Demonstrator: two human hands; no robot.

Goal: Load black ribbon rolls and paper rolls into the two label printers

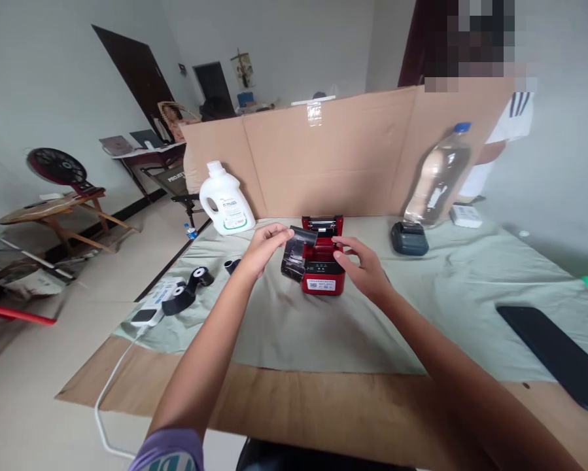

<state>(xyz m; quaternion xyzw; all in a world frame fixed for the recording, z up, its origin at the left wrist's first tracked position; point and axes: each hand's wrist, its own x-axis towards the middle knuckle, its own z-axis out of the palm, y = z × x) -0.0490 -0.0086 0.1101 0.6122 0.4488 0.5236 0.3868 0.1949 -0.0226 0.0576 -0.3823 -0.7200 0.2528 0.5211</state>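
Observation:
A red and black label printer (323,285) stands on the cloth in front of me with its lid raised. Between the thumb and fingers of my left hand (264,248) is the upper end of a black ribbon (294,256), whose glossy film hangs down at the printer's left side, partly in front of it. My right hand (365,265) is at the printer's right edge, thumb and fingers apart; whether the fingertips touch the printer I cannot tell. The printer's inside is partly covered by the ribbon.
Black ribbon rolls (178,299) lie by a white power strip (146,316) at the left. Behind stand a white jug (227,203), a cardboard screen (323,163) and a large water bottle (438,176). A small dark device (409,239) and black phone (553,350) are rightward. A person stands behind the screen.

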